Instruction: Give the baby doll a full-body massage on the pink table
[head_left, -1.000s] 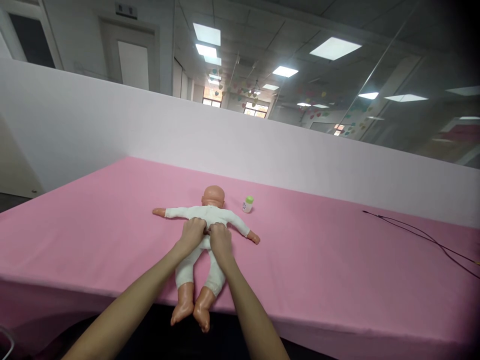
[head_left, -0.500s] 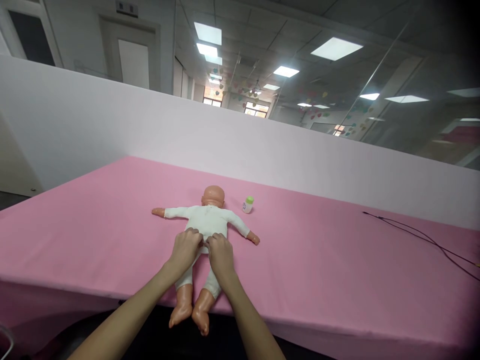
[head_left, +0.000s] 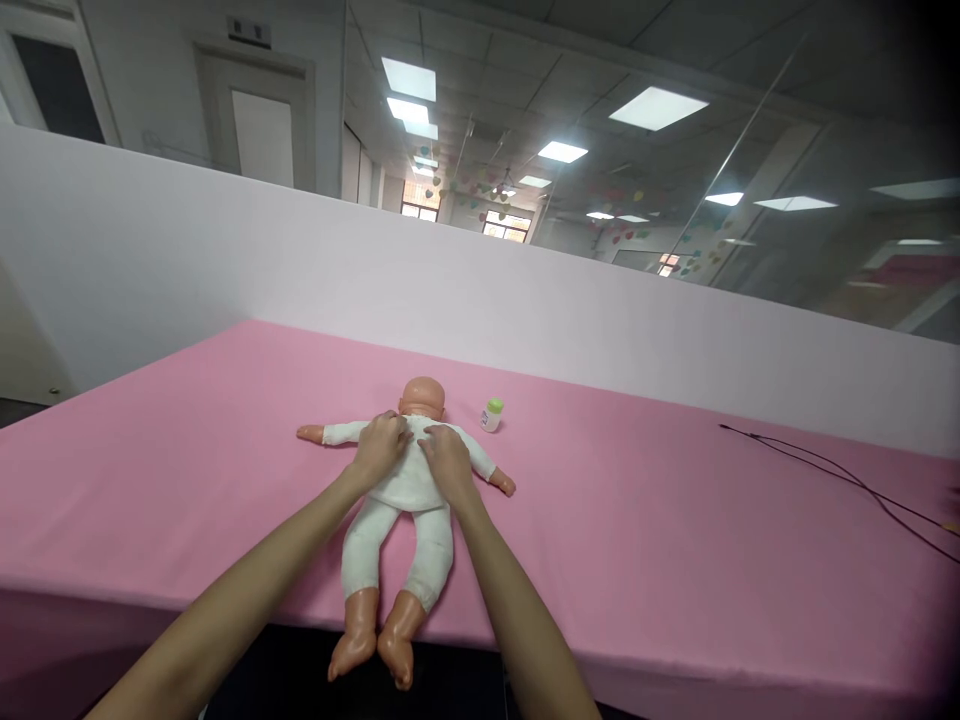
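A baby doll [head_left: 409, 490] in a white top and trousers lies face down, arms spread, its bare feet over the near edge of the pink-covered table [head_left: 637, 540]. My left hand [head_left: 381, 446] rests on the left of the doll's upper back, its fingers loosely bent and holding nothing that I can see. Opposite it, my right hand [head_left: 448, 462] touches the right side of the upper back, thumb and fingers slightly apart. A narrow strip of white cloth shows between the hands. Beyond the doll's right-hand arm stands a small bottle [head_left: 491, 416] with a green cap.
Thin black cables [head_left: 832, 465] lie across the right side of the table. A low white wall [head_left: 480, 290] runs along the back, with glass above it. The table's near edge crosses below the doll's trousers.
Both hands have moved up the doll's back, from the lower back to near the shoulders. Their fingers, bunched together on the cloth before, look looser. The view has shifted slightly.
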